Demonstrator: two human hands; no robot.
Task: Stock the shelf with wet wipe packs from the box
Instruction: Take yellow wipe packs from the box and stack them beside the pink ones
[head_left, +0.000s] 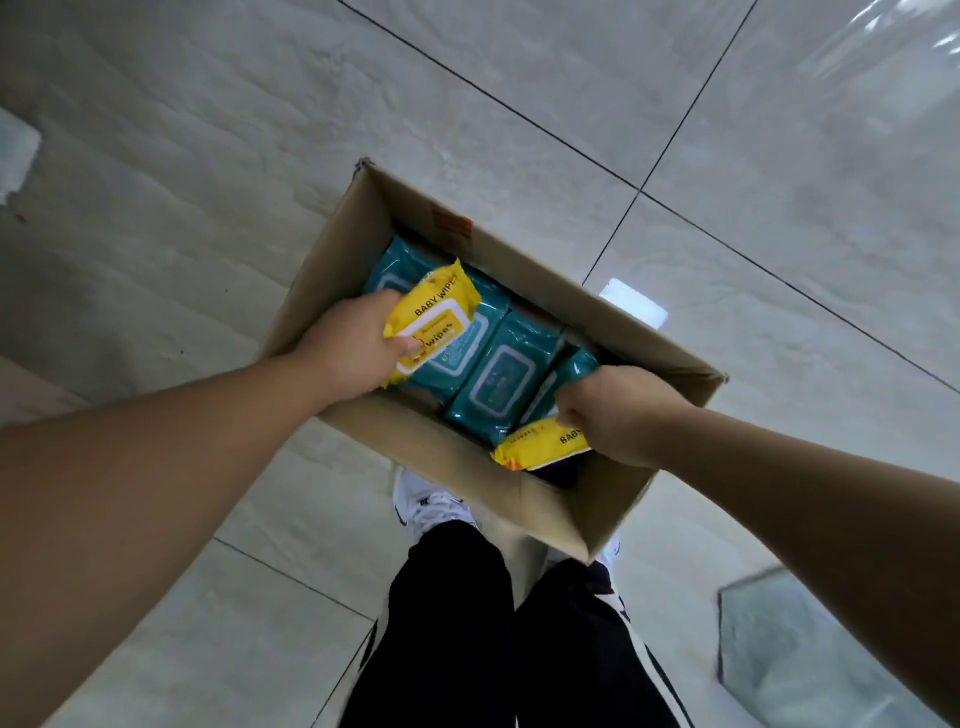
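Resting on pale glossy floor tiles (208, 208): open brown cardboard box (322, 270), lined with flat teal plastic wet wipe packs (501, 379). Above its left end, left hand (348, 348) gripping a yellow plastic baby-wipes pack (434, 319) (thumb on the label). At the near right corner, right hand (618, 410) clenched round a second yellow pack (540, 444).

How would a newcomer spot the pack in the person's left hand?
Find the open cardboard box on the tiled floor, lined with teal packs. Over its left end the left hand holds a yellow pack, white label flap facing up. The other yellow pack, in the right hand, is at the near right corner, seen almost edge-on.
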